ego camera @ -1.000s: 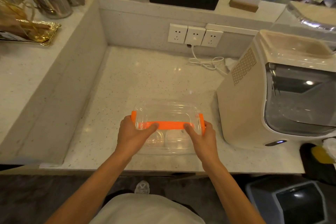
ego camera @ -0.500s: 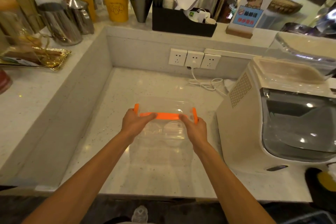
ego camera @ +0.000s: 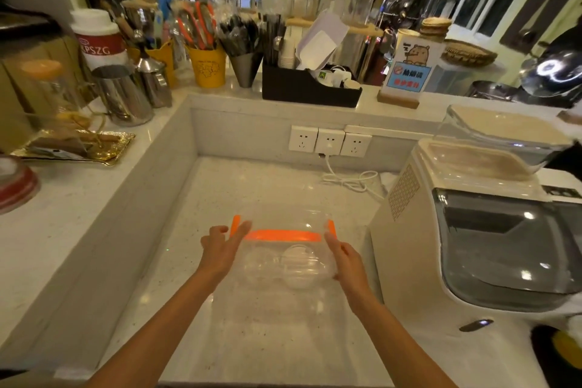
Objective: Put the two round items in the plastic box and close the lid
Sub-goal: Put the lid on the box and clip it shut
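The clear plastic box stands on the sunken white counter with its lid on. An orange clip runs along one long edge, and shorter orange clips sit at both ends. Through the plastic two round items show side by side, a clear one and a whitish ribbed one. My left hand lies against the box's left side with its fingers stretched out and apart. My right hand rests flat against the right side, fingers straight. Neither hand grips anything.
A white machine stands close to the right of the box. Wall sockets and a coiled white cord are behind it. A raised ledge walls in the left, carrying steel jugs, yellow cups and a black organiser.
My thumbs have come off the long orange clip and both hands have spread out to the box's sides. The view has lifted, so the box sits farther from me.
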